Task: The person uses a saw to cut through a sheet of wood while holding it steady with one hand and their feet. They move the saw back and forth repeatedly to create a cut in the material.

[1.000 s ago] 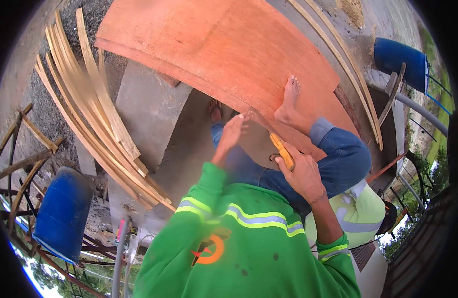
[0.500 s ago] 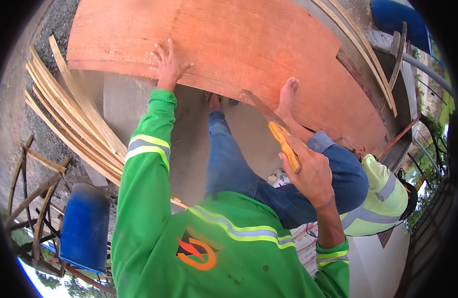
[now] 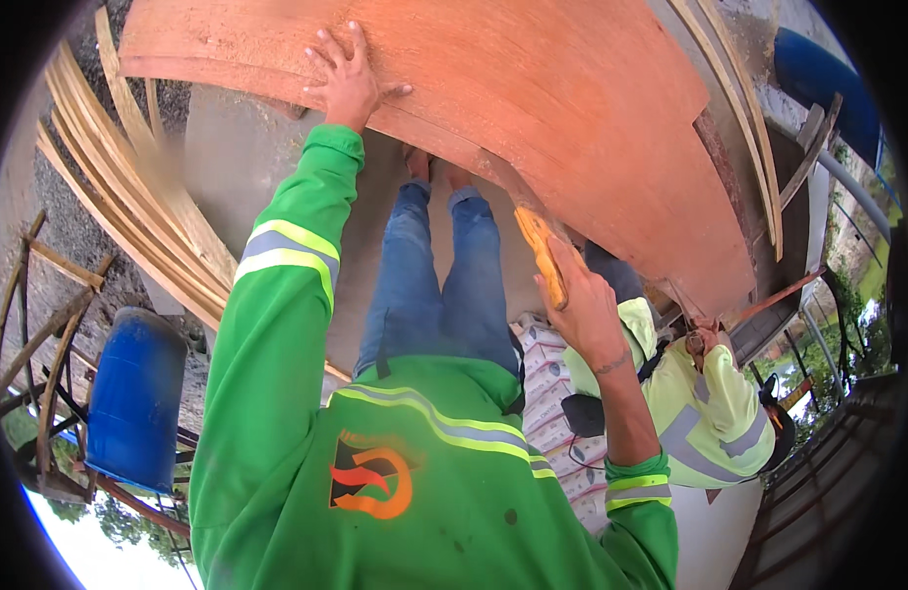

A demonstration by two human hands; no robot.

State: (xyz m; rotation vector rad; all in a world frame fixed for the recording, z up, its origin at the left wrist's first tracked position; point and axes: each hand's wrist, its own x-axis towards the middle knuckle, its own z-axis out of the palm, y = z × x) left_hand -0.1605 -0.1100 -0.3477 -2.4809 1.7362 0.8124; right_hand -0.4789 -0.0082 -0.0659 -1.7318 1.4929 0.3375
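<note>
A reddish plywood sheet [image 3: 474,69] spreads across the top of the view, with sawdust lying on it. My left hand [image 3: 351,84] rests flat near its close edge, fingers spread. In my right hand [image 3: 584,313] is a handsaw, gripped by its yellow handle [image 3: 539,251]. The saw's blade [image 3: 511,185] slants up and left to the sheet's near edge, at a cut line. How deep the blade sits in the wood I cannot tell. Both my feet [image 3: 418,162] stand on the ground below that edge.
Long wooden strips [image 3: 139,197] lie at the left, above a blue barrel [image 3: 136,398]. A co-worker in a pale yellow reflective top [image 3: 705,423] crouches close on my right, by stacked printed bags [image 3: 552,398]. Two strips [image 3: 739,108] and another blue barrel [image 3: 823,84] are at the far right.
My right foot has come down off the plywood to the ground beside the left. The saw stays in my right hand at the edge. The co-worker now shows more fully.
</note>
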